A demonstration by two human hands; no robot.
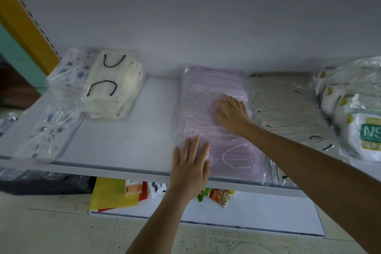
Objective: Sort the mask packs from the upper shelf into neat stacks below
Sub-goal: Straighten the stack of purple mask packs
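fingers [193, 146] straight, left hand [190, 164] and right hand [233, 113] press flat on the pink mask pack [206, 86].

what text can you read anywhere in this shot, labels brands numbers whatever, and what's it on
"NS": on the green label of the white pack at the right end of the shelf; the rest is cut off by the picture edge.
Orange tag under the shelf: print too blurred to read.
Snack packet under the shelf: round logo too small to read.
Pink mask packs: no print visible.
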